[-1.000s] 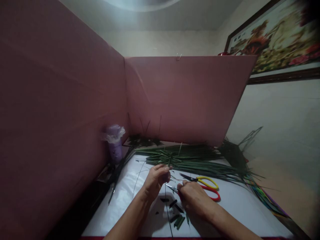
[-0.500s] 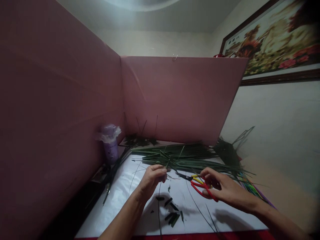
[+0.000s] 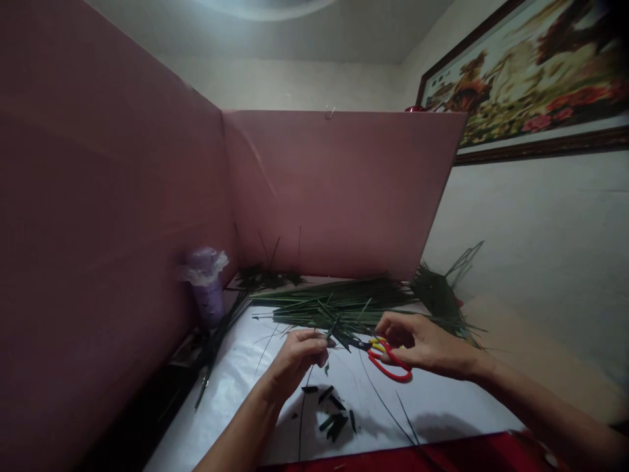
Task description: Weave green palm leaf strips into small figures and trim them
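Note:
Over the white sheet (image 3: 236,393), my left hand (image 3: 302,354) is closed in a pinch on a thin green woven piece (image 3: 333,326) with strips sticking up. My right hand (image 3: 407,341) grips scissors with red and yellow handles (image 3: 393,370), their dark blades pointing left toward the piece. Whether the blades touch a strip is too small to tell. Below the hands lie several short dark green cut pieces (image 3: 337,426). A pile of long green strips (image 3: 363,295) stretches across the sheet behind both hands.
A purple cup with clear plastic on top (image 3: 209,295) stands at the left. Pink boards (image 3: 334,190) rise at the back and left. More dark green strips (image 3: 435,295) lean at the right rear. Red cloth (image 3: 442,455) edges the front, and a framed picture (image 3: 531,85) hangs at upper right.
My right hand and the scissors have moved left and slightly up, closer to my left hand. The whole view has shifted a little, showing more red cloth at the front.

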`<state>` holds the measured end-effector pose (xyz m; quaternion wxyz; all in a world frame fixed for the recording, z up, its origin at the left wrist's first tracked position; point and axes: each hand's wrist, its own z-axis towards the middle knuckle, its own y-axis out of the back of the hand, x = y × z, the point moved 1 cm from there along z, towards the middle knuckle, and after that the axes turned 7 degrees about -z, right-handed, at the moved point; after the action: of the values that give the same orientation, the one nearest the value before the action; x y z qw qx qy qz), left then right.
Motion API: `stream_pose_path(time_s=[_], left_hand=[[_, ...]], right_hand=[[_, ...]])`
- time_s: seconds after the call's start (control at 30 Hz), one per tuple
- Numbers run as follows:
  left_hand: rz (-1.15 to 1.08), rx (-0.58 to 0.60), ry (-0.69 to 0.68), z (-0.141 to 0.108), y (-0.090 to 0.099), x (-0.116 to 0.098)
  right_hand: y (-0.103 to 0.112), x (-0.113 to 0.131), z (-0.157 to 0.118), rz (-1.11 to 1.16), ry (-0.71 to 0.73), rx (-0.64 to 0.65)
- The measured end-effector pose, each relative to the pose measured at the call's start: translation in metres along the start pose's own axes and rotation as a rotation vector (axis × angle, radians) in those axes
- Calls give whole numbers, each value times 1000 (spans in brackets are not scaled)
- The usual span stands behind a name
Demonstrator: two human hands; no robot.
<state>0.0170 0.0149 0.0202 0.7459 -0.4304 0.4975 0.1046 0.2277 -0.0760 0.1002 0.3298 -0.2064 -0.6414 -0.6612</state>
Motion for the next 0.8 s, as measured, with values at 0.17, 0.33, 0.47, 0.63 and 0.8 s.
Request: stream_pose_path(time_s=[0.17,0.33,0.47,0.63,0.8], left_hand=[[-3,26,6,1,1,2],[10,46,2,1,1,3],[14,54,3,1,2,4],[12,55,0,2,4,4],[14,59,-1,2,4,3]], right_hand=[[-7,2,-1,18,3,23],[-11,-2,-1,-14,-1,-3],[-13,-6,-1,-9,-12,-6],[-15,-7,-1,-16,-34,10],[-18,-7,-3,-3,-21,14]])
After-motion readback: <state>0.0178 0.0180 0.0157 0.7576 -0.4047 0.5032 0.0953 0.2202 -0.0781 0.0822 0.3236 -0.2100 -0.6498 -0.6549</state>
